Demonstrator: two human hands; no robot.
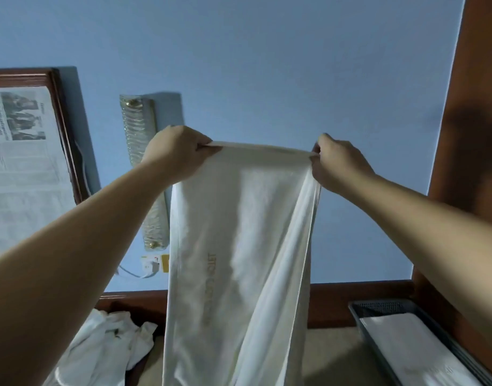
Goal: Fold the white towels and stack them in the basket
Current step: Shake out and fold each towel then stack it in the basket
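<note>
Head view: near left lies the unfolded pile, near right the basket with 1 folded towel. Farther, my left hand and right hand pinch the towel by its top corners, fingers clamped; next, I judge, bring the corners together.

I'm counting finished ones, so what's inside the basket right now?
The basket holds folded white towel, lying flat. Only the top layer shows; whether more towels lie under it cannot be seen, and the basket's near end runs out of frame.
</note>
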